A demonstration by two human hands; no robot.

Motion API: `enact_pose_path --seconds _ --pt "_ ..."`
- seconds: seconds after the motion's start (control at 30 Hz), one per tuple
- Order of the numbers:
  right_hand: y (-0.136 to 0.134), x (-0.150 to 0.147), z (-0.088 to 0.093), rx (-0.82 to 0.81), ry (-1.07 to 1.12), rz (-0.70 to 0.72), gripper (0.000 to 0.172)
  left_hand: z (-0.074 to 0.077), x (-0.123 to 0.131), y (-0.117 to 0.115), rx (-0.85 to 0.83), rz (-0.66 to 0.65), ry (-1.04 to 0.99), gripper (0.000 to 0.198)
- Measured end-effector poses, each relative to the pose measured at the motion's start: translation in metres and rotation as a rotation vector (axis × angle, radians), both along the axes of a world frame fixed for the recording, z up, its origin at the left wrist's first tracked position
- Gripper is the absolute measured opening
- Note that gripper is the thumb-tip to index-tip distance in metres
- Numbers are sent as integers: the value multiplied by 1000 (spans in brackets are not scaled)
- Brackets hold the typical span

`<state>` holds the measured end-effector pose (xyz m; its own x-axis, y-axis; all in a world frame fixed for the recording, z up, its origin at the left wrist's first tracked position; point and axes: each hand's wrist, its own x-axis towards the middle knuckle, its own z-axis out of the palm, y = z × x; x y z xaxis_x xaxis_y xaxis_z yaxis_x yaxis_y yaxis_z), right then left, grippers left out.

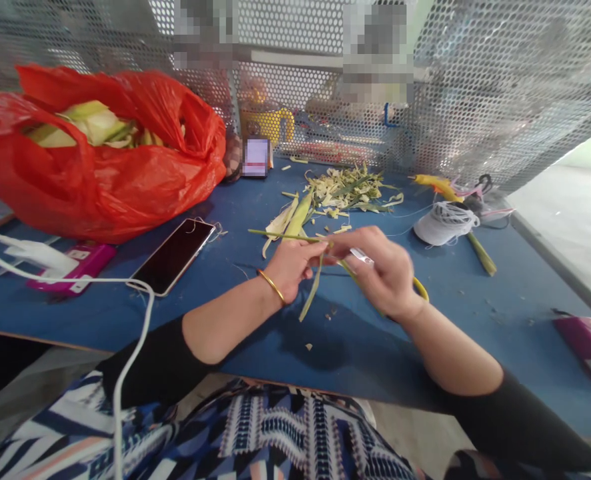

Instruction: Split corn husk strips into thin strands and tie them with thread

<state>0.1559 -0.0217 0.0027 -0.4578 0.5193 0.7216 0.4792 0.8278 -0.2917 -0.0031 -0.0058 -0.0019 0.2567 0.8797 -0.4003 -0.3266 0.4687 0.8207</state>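
Observation:
My left hand [295,263], with a gold bangle at the wrist, pinches a thin green plant strip [270,233] that looks like twisted corn husk. The strip points left past the fingers, and a loose flat end [314,293] hangs below them. At the same spot my right hand [383,270] closes its fingertips on the strip. A small silvery piece [361,256] shows at its fingers; I cannot tell what it is. Part of a yellow loop [420,289] shows behind the right wrist, the rest hidden. Beyond my hands lies a pale green husk [299,217].
Husk scraps [348,189] are heaped at the back, before a perforated metal screen [295,40]. Left stand a red plastic bag [150,180] of husks, a phone [175,257] and a white cable [148,320]. Right are a white thread bundle [445,223] and a purple box [588,347].

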Motion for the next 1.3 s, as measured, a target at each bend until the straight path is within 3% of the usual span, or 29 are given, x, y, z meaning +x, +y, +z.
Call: enact_pose_path --seconds 0.03,0.1,0.17,0.27,0.4,0.53,0.77,0.9,1.07,1.2,1.3 --pt "10 3 1 -109 115 -71 33 1 3 -9 -23 -11 2 17" --pt "36 6 -1 -213 130 -99 33 2 7 -31 8 22 -27 10" --pt "65 -4 -8 -268 -73 -54 33 0 8 -54 96 -52 -107 6" --pt "93 -46 -23 -265 -473 41 40 -5 3 -78 264 -150 -177 12" --pt "100 -116 -36 -220 -823 47 66 -6 -4 -82 430 -190 -136 15" --pt "104 -151 -39 -197 -879 -16 81 0 -6 -74 319 -183 -152 13" --pt "110 -150 -46 -95 -925 41 83 3 -5 -76 198 -231 -212 16" --pt "110 -155 -42 -36 -971 91 84 3 -5 -75 217 -252 -188 16" --pt "109 -163 -35 2 -1051 169 74 -1 -6 -70 241 -226 -184 16" --pt "110 -143 -30 -28 -949 173 62 -3 -6 -63 246 -202 -236 24" --pt "110 -114 -21 5 -731 129 46 -3 -5 -61 219 -190 -286 29"
